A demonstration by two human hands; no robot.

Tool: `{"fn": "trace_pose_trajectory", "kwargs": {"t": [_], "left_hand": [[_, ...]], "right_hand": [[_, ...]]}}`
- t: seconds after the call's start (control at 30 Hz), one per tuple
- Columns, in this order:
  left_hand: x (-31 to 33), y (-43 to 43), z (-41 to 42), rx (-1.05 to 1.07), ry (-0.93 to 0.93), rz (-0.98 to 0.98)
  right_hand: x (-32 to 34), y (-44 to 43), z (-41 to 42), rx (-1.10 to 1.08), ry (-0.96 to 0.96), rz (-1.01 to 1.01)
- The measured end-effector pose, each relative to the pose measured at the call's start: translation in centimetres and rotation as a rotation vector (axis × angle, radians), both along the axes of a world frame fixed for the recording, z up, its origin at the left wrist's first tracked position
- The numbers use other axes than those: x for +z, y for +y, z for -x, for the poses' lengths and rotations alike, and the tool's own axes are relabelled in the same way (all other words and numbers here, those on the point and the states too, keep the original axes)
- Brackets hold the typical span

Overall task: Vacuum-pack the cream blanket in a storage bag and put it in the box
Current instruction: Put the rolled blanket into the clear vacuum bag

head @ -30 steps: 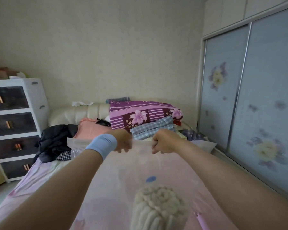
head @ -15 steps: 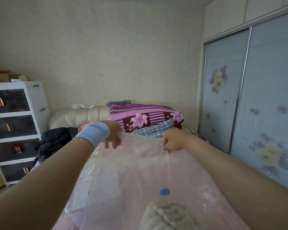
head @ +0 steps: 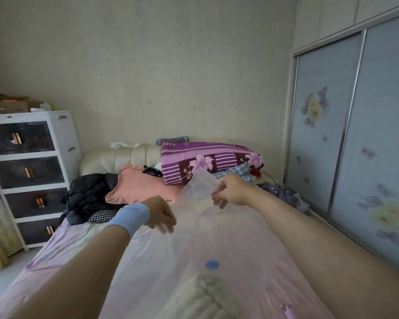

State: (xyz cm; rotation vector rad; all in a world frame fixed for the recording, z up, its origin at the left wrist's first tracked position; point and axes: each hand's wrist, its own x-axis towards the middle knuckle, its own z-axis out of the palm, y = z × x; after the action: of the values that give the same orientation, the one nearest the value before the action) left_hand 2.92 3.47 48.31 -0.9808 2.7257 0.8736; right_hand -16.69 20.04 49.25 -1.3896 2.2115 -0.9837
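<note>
The cream blanket point(head: 200, 295) is cut off at the bottom edge, hazed by the storage bag point(head: 217, 238); the left hand point(head: 160, 215) is blurred, perhaps gripping it.

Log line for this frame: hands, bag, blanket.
right hand: pinches storage bag top edge, lifted | left hand: beside bag edge, grip unclear | cream blanket: inside bag

Blanket point(head: 200, 295) inside bag point(head: 217, 238), on bed point(head: 62, 245)

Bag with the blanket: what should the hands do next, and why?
Probably lower the mouth of the storage bag onto the bed and press it shut: the cream blanket sits inside, yet the right grip holds the open edge up.
</note>
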Motion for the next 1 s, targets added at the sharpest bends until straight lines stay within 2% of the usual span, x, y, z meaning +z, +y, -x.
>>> {"fn": "trace_pose_trajectory", "kwargs": {"t": [0.07, 0.17, 0.23, 0.33, 0.4, 0.47, 0.57, 0.67, 0.73, 0.8, 0.93, 1.0], "left_hand": [[-0.5, -0.4, -0.2, 0.033, -0.007, -0.036], [0.8, 0.2, 1.1, -0.006, -0.012, 0.05], [1.7, 1.0, 2.6, -0.042, -0.001, 0.061], [1.9, 2.0, 4.0, -0.039, 0.059, 0.065], [1.0, 1.9, 3.8, -0.02, 0.143, 0.102], [-0.6, 1.1, 2.3, -0.012, 0.191, 0.105], [-3.8, -0.4, -0.6, -0.04, -0.087, 0.128], [-5.4, -1.5, -1.9, 0.081, -0.023, -0.058], [-4.5, -1.3, -0.6, 0.07, 0.03, -0.037], [-3.5, -0.2, 1.2, 0.032, 0.072, -0.04], [-2.1, 0.8, 3.3, -0.004, 0.13, -0.017], [-2.5, 0.2, 2.7, -0.028, 0.117, -0.008]], "right_hand": [[-0.3, -0.4, -0.1, -0.044, 0.065, -0.023], [0.1, -1.9, -1.6, -0.16, 0.589, 0.068], [0.9, -2.9, -3.5, -0.024, 0.902, 0.044], [1.4, -4.2, -5.1, 0.153, 1.305, -0.182], [1.6, -4.5, -4.8, 0.131, 1.295, -0.224], [2.1, -4.5, -4.4, 0.127, 1.15, -0.198], [2.6, -4.0, -3.6, 0.105, 1.034, -0.178], [2.9, -4.4, -4.4, 0.005, 1.167, -0.293], [2.6, -5.2, -5.6, -0.058, 1.297, -0.401], [1.3, -5.9, -6.3, -0.003, 1.301, -0.445], [-0.7, -5.7, -4.8, 0.099, 1.1, -0.328], [-0.7, -5.0, -3.4, 0.121, 0.976, -0.338]]}}
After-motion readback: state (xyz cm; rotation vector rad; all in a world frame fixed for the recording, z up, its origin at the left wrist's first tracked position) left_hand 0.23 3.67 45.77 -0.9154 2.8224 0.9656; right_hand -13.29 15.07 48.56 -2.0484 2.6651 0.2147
